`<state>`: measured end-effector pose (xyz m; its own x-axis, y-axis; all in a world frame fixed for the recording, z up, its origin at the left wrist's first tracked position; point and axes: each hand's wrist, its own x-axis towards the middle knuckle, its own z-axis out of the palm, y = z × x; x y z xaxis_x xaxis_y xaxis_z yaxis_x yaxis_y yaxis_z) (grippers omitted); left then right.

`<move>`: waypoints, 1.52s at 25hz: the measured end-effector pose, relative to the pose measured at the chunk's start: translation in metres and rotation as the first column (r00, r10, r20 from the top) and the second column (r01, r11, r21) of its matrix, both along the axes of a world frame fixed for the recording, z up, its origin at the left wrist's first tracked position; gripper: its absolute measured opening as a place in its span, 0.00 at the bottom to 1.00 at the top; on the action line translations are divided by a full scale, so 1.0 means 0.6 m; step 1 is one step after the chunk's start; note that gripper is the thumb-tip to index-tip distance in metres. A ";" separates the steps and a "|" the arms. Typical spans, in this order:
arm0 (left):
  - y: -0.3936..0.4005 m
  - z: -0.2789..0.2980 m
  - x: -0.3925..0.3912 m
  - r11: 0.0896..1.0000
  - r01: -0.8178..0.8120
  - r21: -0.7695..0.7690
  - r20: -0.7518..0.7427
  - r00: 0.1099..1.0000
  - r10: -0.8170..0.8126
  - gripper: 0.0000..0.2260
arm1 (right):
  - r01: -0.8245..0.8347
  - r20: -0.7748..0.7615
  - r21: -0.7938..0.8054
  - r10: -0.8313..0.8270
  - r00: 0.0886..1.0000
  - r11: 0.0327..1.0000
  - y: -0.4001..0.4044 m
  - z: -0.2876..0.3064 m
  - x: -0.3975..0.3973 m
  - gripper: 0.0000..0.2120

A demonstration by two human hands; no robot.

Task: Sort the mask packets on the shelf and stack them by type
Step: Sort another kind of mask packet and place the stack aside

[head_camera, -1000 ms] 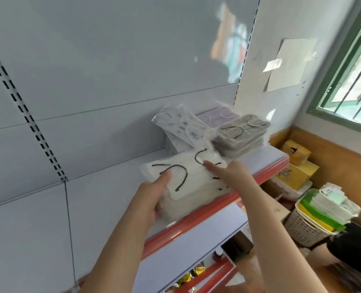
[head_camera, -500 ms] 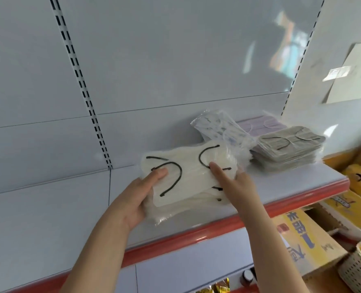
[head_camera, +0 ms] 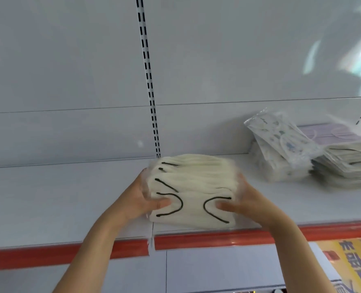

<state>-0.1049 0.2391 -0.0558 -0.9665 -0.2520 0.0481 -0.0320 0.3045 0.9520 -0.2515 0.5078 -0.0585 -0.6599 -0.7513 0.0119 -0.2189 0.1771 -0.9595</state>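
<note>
A person's left hand (head_camera: pixel 142 199) and right hand (head_camera: pixel 244 205) clasp opposite ends of a cream mask-packet stack (head_camera: pixel 193 192) on the white shelf (head_camera: pixel 54 199), with printed (head_camera: pixel 281 146) and grey packet stacks (head_camera: pixel 349 168) farther right.

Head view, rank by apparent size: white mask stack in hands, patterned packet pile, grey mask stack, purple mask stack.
1. white mask stack, though it is nearest the camera
2. patterned packet pile
3. grey mask stack, cut by the frame edge, so unsure against 2
4. purple mask stack, mostly hidden
</note>
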 end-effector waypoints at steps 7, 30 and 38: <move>-0.012 -0.011 0.014 0.996 -0.049 -0.080 -0.046 0.998 0.045 0.50 | 0.075 -0.161 0.044 -0.067 0.985 0.996 -0.012 -0.018 -0.008 0.55; -0.397 0.058 0.510 0.810 -0.574 0.122 -0.077 0.808 0.585 0.25 | -0.431 -0.127 -0.135 0.415 0.901 0.892 -0.603 0.122 0.386 0.26; -0.656 0.092 0.742 0.695 -0.708 0.125 -0.126 0.684 0.719 0.28 | -0.539 -0.087 -0.158 0.532 0.842 0.827 -0.903 0.148 0.602 0.30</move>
